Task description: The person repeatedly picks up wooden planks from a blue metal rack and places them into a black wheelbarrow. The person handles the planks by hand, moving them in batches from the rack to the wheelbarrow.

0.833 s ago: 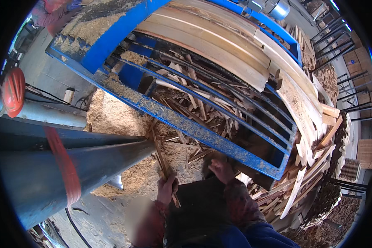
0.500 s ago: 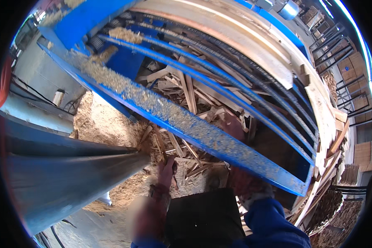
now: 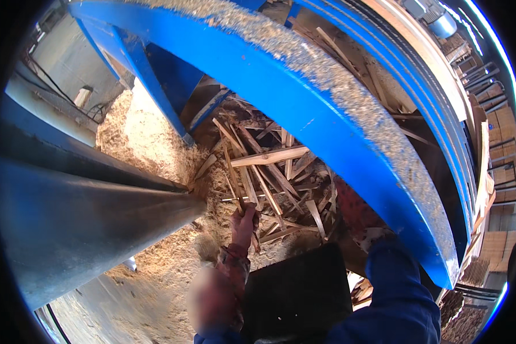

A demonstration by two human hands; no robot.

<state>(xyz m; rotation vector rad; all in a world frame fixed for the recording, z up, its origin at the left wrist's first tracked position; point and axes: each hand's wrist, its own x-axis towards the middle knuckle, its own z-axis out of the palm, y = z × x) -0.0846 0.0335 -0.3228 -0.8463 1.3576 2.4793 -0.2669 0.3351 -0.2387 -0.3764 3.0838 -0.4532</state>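
Observation:
My left hand [image 3: 245, 223] is closed round a thin wooden strip [image 3: 231, 172], which sticks up past the fingers toward the pile and shows a short end below them. Just beyond it lie loose wood offcuts [image 3: 276, 156], crossing one another on sawdust under the blue machine frame [image 3: 304, 109]. My right arm [image 3: 393, 264], in a blue sleeve with a red patterned cuff, reaches beneath the frame's curved beam. That beam hides my right hand, so what it touches or holds does not show.
A thick grey metal column [image 3: 97, 223] stands close at the left. Sawdust [image 3: 135, 129] is heaped behind it and coats the beam's top. Long boards [image 3: 410, 51] lie along the frame's far side. A dark flat panel [image 3: 298, 292] is right below my hands.
My view has shifted lower and closer, so the blue beam covers more of it. The right hand, partly seen through the bars before, is now hidden. The left hand still grips the wooden strip.

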